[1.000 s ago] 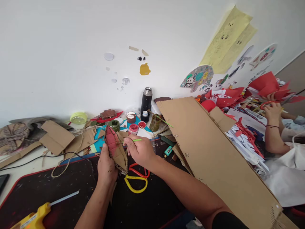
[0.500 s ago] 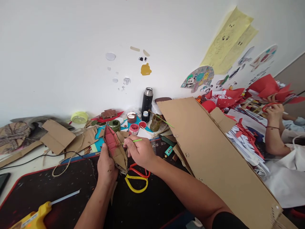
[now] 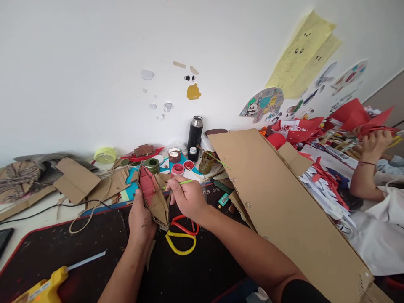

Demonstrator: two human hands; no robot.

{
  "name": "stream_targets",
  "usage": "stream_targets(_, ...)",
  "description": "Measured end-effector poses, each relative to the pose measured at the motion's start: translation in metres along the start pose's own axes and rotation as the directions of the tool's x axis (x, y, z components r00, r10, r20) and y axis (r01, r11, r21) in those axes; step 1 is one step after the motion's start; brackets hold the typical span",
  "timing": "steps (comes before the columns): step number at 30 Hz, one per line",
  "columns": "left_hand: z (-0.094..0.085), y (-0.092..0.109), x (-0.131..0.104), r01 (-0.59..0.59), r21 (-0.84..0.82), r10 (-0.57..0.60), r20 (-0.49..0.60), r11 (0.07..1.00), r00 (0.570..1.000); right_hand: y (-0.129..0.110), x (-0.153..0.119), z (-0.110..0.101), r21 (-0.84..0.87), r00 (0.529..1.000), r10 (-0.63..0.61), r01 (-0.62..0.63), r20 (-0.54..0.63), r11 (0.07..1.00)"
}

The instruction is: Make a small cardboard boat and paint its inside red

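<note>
My left hand [image 3: 141, 216] grips a small boat-shaped cardboard piece [image 3: 158, 207] by its left side, tilted up toward me. Its upper inside is painted pinkish red; the lower part is bare brown. Between the fingertips of my right hand [image 3: 187, 195] is a thin paintbrush with a green handle [image 3: 186, 182]. The brush tip lies close to the cardboard's right edge; whether it touches, I cannot tell. Just beyond stand an open jar of pinkish-red paint [image 3: 177, 169] and an open jar of green paint [image 3: 152, 165]. Scissors with red and yellow handles [image 3: 181, 243] lie under my hands.
A yellow glue gun [image 3: 52, 286] lies at the lower left. One large cardboard sheet [image 3: 277, 198] slants across the right side. A black flask [image 3: 195, 132] stands by the wall. At far right, a co-worker's hand [image 3: 377, 145] holds red paper.
My right hand has shifted slightly right, drawing the brush away from the painted inside. The cardboard piece stays nearly still in my left hand. The co-worker's hand has moved right.
</note>
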State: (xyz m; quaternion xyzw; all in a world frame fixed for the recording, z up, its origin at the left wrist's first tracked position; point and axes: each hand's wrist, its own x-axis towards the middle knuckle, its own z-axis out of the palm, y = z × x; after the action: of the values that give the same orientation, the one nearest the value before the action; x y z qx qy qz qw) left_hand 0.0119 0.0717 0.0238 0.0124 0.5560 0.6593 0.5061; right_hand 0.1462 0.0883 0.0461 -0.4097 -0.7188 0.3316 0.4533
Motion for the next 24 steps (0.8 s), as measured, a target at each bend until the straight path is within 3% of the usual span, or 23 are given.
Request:
stream_targets(7, -0.002, -0.002, 0.003, -0.006, 0.018, 0.006, -0.016, 1.0, 1.0, 0.0, -0.001, 0.001, 0.01, 1.0, -0.021, 0.021, 0.003, 1.0)
stream_targets(12, -0.002, -0.005, 0.005, 0.014, -0.029, -0.012, 0.064, 0.999, 0.998, -0.001, 0.003, 0.0, -0.005, 1.0, -0.005, 0.005, -0.01, 1.0)
stream_targets(24, 0.0, 0.0, 0.001, -0.039, 0.01, 0.039, 0.014, 0.999, 0.999, -0.005, -0.008, -0.003, -0.115, 0.999, -0.026, 0.03, 0.039, 0.993)
